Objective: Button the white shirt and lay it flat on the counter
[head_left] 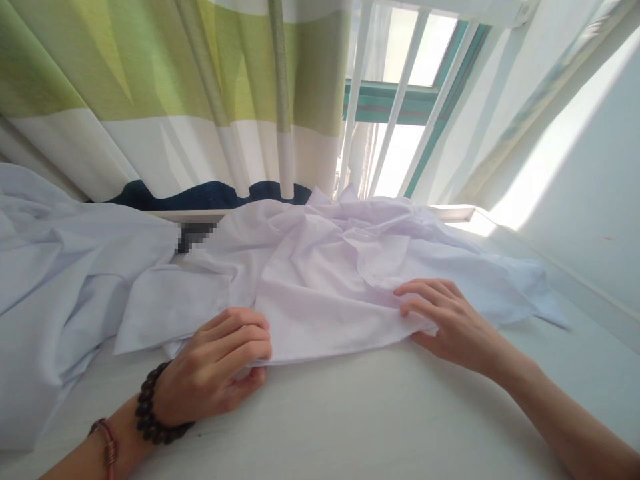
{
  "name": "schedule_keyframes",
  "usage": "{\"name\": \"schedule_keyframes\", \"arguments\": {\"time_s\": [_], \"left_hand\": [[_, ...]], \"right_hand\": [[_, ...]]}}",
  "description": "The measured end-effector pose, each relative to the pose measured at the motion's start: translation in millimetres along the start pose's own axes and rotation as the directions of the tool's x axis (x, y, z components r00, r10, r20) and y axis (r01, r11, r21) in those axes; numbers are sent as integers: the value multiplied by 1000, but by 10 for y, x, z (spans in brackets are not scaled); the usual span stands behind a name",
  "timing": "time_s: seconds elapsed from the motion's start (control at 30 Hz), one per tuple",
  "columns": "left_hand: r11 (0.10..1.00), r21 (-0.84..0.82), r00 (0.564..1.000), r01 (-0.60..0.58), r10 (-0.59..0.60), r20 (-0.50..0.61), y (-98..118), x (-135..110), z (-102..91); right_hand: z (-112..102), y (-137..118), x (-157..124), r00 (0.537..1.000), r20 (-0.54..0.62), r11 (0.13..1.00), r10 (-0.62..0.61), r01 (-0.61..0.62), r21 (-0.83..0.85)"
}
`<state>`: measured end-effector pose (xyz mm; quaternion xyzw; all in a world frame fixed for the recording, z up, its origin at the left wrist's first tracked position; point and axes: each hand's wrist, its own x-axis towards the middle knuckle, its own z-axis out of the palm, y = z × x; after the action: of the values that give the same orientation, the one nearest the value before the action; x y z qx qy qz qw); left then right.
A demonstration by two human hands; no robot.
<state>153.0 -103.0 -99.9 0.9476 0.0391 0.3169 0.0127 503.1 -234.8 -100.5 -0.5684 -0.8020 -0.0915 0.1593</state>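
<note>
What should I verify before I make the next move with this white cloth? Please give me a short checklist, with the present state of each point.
1. Left hand on the near edge of the white cloth: ok, it appears to pinch the edge between thumb and fingers.
2. Right hand at the same edge, further right: ok.
3. Firm grip by the right hand: cannot tell, the fingertips are partly hidden.
4. White cloth smooth: not ok, it is wrinkled and bunched, mostly toward the far side.
5. White fabric at the left separate from the cloth: cannot tell, folds hide where they meet.
</note>
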Motion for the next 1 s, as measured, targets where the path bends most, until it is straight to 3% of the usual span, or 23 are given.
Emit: {"name": "schedule_keyframes", "arguments": {"time_s": [0.2, 0.37, 0.47, 0.7, 0.87, 1.0], "left_hand": [[1000, -10, 1000, 10, -10, -2, 14, 13, 10], [1000, -16, 1000, -5, 5, 3, 25, 24, 2], [1000, -13, 1000, -15, 15, 5, 20, 13, 6], [998, 28, 998, -60, 59, 24, 23, 17, -4], [999, 29, 998, 44, -45, 32, -13, 3, -7], [997, 5, 995, 79, -79, 59, -67, -41, -16]], "right_hand": [[22, 41, -2, 999, -23, 994, -24, 26, 101], [24, 85, 3, 953, -301, 999, -28, 16, -42], [54, 90, 8, 926, -376, 994, -25, -16, -105], [149, 106, 21, 985, -174, 998, -2, -9, -60], [12, 10, 3, 998, -14, 997, -61, 62, 41], [-40, -48, -15, 992, 23, 988, -127, 124, 96]]}}
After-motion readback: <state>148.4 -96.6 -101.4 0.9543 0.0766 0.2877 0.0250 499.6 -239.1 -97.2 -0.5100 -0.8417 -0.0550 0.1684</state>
